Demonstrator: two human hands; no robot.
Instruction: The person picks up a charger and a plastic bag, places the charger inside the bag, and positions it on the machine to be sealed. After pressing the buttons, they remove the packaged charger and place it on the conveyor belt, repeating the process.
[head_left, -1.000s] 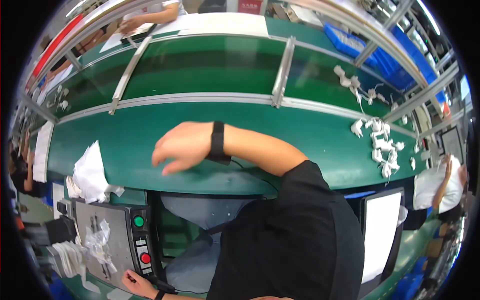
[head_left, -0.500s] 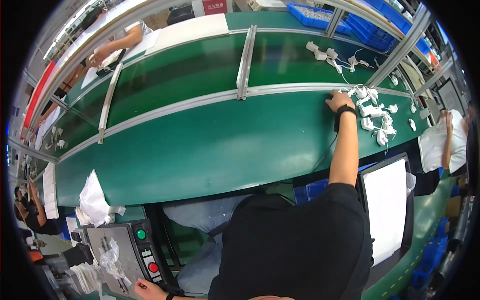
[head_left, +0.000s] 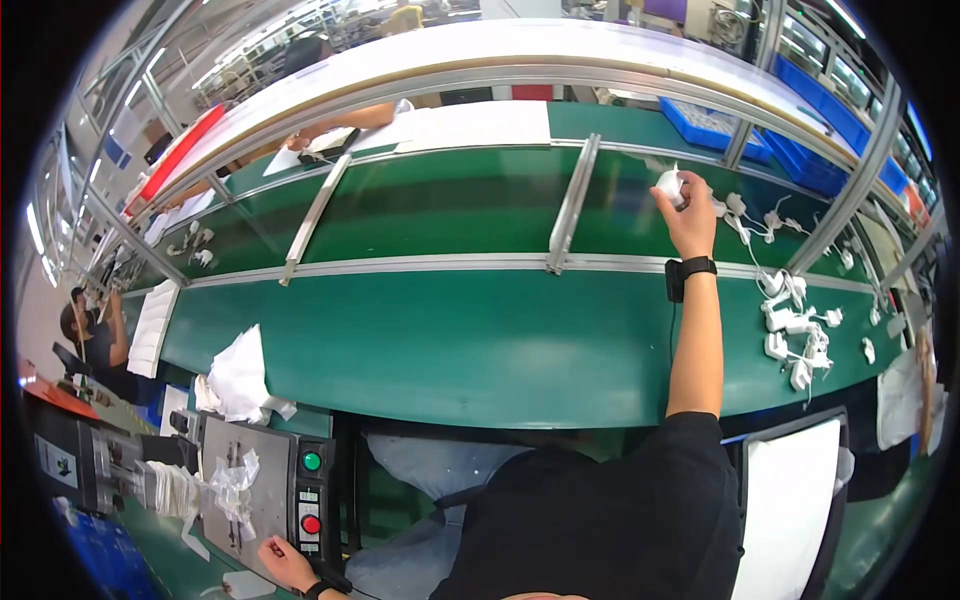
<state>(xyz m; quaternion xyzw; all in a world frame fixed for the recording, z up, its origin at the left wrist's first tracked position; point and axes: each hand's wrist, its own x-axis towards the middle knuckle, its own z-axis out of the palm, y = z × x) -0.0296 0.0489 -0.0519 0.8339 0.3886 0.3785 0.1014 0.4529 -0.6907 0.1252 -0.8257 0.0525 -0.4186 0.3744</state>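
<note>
My right hand [head_left: 691,213] reaches over the far green belt, its fingers closed around a white power adapter [head_left: 672,187]; its far end is blurred. More white adapters with cords [head_left: 790,330] lie in a tangle on the near green belt, to the right of my forearm. Down at the lower left, my left hand [head_left: 288,563] rests with curled fingers at the edge of a grey machine plate [head_left: 222,500], and nothing shows in it. Close to that hand are a red button [head_left: 311,524], a green button [head_left: 312,461] and a crumpled clear plastic bag [head_left: 236,487].
Metal rails [head_left: 430,263] divide the belts, with an upright post [head_left: 850,170] at the right. Blue bins [head_left: 700,125] stand at the back right. White bags [head_left: 240,375] lie at the belt's left end. A white-topped tray [head_left: 790,500] is beside me. Another person's arm [head_left: 345,122] works far left.
My right hand has moved from the adapter pile out over the far belt, now with a white adapter in it. My left hand stays by the machine. The view has shifted.
</note>
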